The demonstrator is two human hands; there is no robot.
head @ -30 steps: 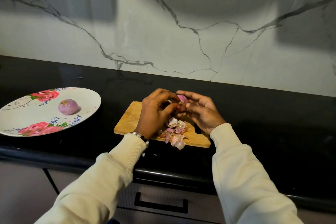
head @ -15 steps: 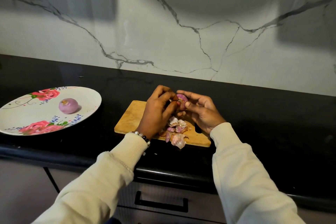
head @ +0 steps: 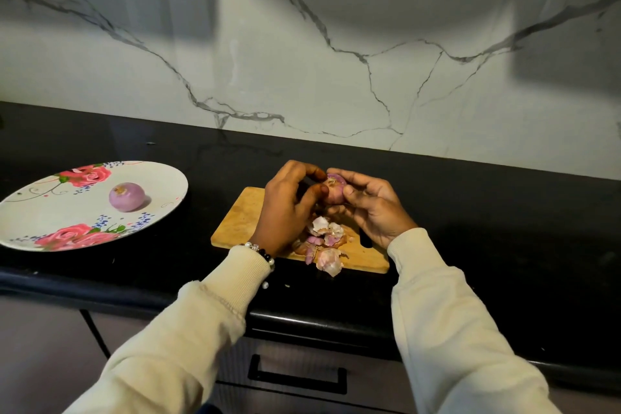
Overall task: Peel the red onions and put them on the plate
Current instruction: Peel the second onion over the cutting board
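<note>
A small red onion [head: 334, 190] is held above the wooden cutting board [head: 240, 217]. My right hand [head: 371, 208] cups it from the right with the thumb curled over its side. My left hand [head: 289, 205] pinches at its top end with thumb and fingertips. Part of the onion is hidden behind my fingers. A heap of pink and white onion skins [head: 324, 245] lies on the board's near edge, under my hands. One peeled red onion [head: 126, 197] sits on the white floral plate [head: 168, 178] at the left.
Board and plate rest on a black countertop [head: 504, 228] backed by a white marble wall [head: 336, 60]. The counter's front edge runs close under my sleeves, with a drawer handle [head: 297, 376] below it.
The onion has turned a little between my fingers and more of its top shows. My hands stay in place above the board, and the skin heap looks the same.
</note>
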